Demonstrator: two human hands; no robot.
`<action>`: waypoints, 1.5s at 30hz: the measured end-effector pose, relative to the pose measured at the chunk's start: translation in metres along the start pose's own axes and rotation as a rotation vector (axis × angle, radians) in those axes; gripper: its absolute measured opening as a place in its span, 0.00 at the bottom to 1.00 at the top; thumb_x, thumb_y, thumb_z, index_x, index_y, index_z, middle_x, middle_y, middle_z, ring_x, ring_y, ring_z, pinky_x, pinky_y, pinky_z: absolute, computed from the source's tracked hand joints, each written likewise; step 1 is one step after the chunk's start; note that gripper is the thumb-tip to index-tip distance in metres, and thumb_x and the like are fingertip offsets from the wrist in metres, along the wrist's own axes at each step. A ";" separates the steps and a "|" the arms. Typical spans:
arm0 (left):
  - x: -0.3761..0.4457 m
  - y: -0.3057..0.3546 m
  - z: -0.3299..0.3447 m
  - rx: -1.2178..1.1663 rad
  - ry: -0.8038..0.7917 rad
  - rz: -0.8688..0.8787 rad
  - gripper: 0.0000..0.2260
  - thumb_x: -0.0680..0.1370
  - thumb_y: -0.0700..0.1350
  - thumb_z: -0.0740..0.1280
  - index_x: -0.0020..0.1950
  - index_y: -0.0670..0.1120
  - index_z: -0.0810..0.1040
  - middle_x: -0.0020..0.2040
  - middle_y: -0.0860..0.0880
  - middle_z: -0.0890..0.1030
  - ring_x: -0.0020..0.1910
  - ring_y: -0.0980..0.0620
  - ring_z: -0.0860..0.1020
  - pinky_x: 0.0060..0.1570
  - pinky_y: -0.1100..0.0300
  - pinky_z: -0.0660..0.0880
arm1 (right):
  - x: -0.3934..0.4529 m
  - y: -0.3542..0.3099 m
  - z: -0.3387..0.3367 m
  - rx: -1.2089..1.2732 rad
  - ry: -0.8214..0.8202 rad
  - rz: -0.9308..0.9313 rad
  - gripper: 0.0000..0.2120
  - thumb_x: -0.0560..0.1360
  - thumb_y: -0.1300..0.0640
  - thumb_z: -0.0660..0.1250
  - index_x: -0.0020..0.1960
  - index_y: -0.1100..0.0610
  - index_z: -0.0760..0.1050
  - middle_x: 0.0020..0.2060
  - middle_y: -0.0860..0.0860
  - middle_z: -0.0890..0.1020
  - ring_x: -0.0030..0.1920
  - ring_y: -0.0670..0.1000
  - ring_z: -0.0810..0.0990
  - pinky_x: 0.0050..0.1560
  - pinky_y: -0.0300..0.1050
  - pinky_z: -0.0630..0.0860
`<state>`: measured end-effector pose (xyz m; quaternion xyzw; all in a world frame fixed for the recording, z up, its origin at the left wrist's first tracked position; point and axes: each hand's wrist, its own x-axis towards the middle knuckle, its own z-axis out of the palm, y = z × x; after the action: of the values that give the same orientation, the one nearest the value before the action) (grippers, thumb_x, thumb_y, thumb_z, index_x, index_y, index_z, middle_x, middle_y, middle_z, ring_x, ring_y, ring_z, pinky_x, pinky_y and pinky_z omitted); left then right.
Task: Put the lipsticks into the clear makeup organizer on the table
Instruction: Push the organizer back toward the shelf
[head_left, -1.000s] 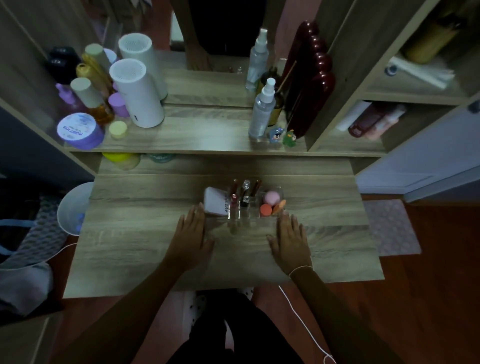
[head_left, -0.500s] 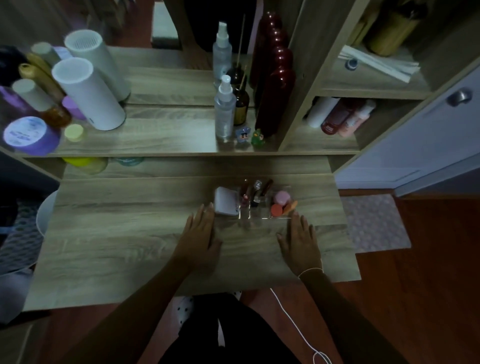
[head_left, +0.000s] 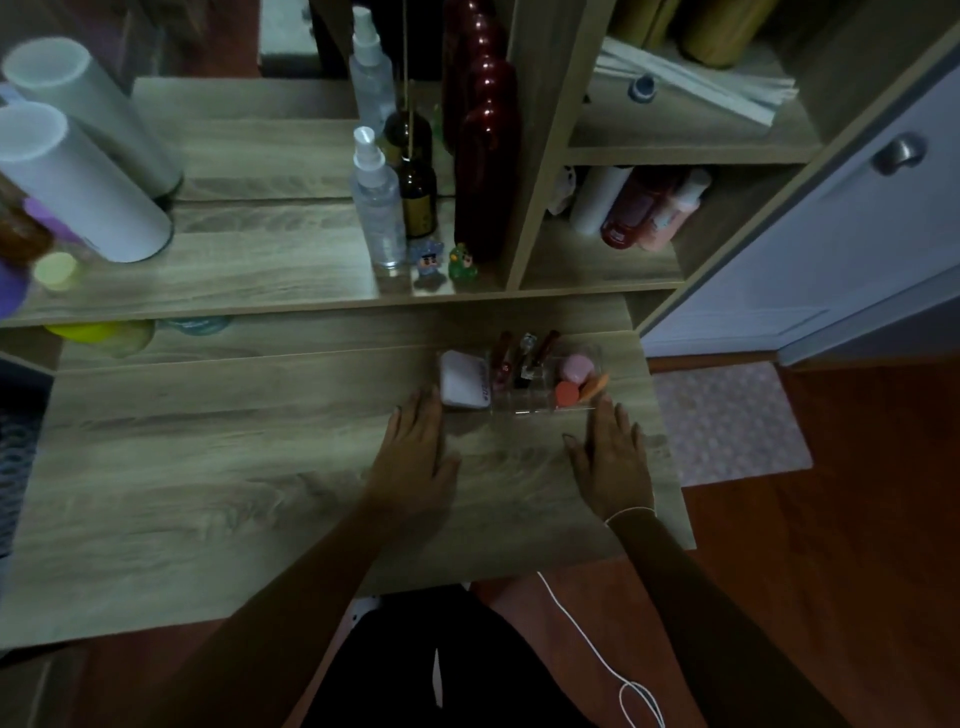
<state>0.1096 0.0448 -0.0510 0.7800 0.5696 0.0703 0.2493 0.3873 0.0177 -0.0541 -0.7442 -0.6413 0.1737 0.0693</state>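
Note:
The clear makeup organizer (head_left: 540, 408) stands on the wooden table (head_left: 208, 467), right of centre. Three lipsticks (head_left: 524, 358) stand upright in its back slots. A pink sponge (head_left: 576, 367), an orange sponge (head_left: 595, 388) and a red round one (head_left: 567, 394) fill its right compartment. A white compact case (head_left: 464, 383) leans at its left side. My left hand (head_left: 415, 457) lies flat on the table just in front of the compact, fingers apart, holding nothing. My right hand (head_left: 613, 457) lies flat near the organizer's front right corner, also holding nothing.
A raised shelf (head_left: 260, 280) behind holds a spray bottle (head_left: 376, 208), a brown bottle (head_left: 418, 195), a dark red bottle (head_left: 485, 171), two small figurines (head_left: 444, 260) and a white cylinder (head_left: 78, 182). Side cubbies (head_left: 639, 208) hold more bottles. A white cord (head_left: 587, 639) hangs below my right wrist.
The camera has turned left, so everything sits further right in view. Both hands stay flat on the table in front of the organizer.

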 end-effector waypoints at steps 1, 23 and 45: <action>0.002 0.002 0.000 -0.013 -0.001 -0.007 0.36 0.78 0.55 0.59 0.76 0.42 0.43 0.78 0.41 0.50 0.76 0.44 0.45 0.75 0.43 0.49 | 0.003 0.001 0.000 -0.002 0.002 0.000 0.34 0.78 0.38 0.49 0.76 0.56 0.47 0.76 0.57 0.59 0.76 0.59 0.55 0.76 0.61 0.53; 0.021 0.014 -0.001 0.013 0.034 -0.080 0.33 0.78 0.54 0.58 0.76 0.42 0.47 0.77 0.40 0.53 0.76 0.45 0.47 0.75 0.46 0.48 | 0.025 0.001 -0.003 0.045 0.029 -0.018 0.33 0.80 0.43 0.54 0.77 0.58 0.47 0.76 0.59 0.57 0.77 0.58 0.53 0.76 0.61 0.52; -0.016 0.022 0.016 0.225 -0.050 -0.018 0.32 0.80 0.57 0.52 0.76 0.39 0.45 0.78 0.40 0.46 0.76 0.43 0.43 0.74 0.49 0.43 | 0.004 -0.018 0.008 -0.017 0.033 0.051 0.30 0.81 0.48 0.53 0.76 0.61 0.49 0.77 0.60 0.56 0.77 0.58 0.51 0.77 0.59 0.50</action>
<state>0.1296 0.0197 -0.0517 0.7993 0.5746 -0.0159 0.1751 0.3683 0.0235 -0.0558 -0.7636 -0.6223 0.1578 0.0689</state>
